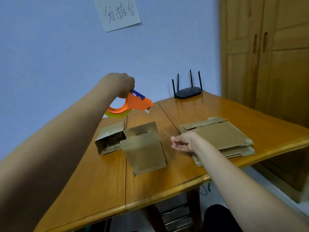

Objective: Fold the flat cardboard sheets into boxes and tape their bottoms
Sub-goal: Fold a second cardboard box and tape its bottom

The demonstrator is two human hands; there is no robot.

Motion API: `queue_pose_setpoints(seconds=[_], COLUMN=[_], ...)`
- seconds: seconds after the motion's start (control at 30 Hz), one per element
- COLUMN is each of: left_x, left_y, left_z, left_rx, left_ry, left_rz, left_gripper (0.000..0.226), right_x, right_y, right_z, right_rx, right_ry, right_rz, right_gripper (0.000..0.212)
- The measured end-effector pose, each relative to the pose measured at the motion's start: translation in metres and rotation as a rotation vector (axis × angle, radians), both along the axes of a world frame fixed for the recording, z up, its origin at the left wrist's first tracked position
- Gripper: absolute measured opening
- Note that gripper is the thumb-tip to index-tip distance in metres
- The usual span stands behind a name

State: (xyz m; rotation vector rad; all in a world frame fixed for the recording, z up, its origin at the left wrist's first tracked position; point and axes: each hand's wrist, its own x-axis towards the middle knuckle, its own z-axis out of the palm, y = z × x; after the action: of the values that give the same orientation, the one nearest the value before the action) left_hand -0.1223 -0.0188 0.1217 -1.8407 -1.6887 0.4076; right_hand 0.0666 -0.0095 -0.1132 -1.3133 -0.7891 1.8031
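Observation:
My left hand (119, 85) grips the handle of an orange tape dispenser (132, 104) with a yellowish tape roll, raised above the table behind the boxes. A folded cardboard box (144, 150) stands in the middle of the wooden table (83, 190). A second box (109, 137) lies on its side just left of it, its opening facing me. My right hand (182, 142) hovers right of the standing box with relaxed fingers, holding nothing. Several flat cardboard sheets (220, 136) lie stacked on the right, partly under my right forearm.
A black router (187, 92) with several antennas sits at the table's far edge by the blue wall. A wooden wardrobe (267, 56) stands at the right. A paper note (117, 13) hangs on the wall. Grey drawers (177, 215) sit under the table.

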Motion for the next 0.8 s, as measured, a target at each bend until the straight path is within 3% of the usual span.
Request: queue_pose_setpoints(seconds=[0.03,0.17,0.33,0.8], left_x=[0.003,0.01,0.012,0.003], left_y=[0.001,0.003,0.008,0.01], left_z=[-0.001,-0.007,-0.013,-0.018], left_rx=[-0.001,-0.003,-0.017,-0.032], left_ry=[0.006,0.03,0.046,0.021], left_rz=[-0.001,0.009,0.012,0.009], left_gripper=[0.034,0.034,0.033,0.033], right_x=[-0.003,-0.009,-0.021,-0.044], right_y=[0.0,0.001,-0.005,-0.01], right_z=[-0.005,-0.024,-0.034,-0.04], right_rx=[-0.001,0.014,0.052,0.068], right_ry=[0.013,-0.02,-0.049,-0.143], right_rz=[-0.013,-0.057,-0.133,-0.163], right_gripper=[0.003,0.031,0.041,0.016])
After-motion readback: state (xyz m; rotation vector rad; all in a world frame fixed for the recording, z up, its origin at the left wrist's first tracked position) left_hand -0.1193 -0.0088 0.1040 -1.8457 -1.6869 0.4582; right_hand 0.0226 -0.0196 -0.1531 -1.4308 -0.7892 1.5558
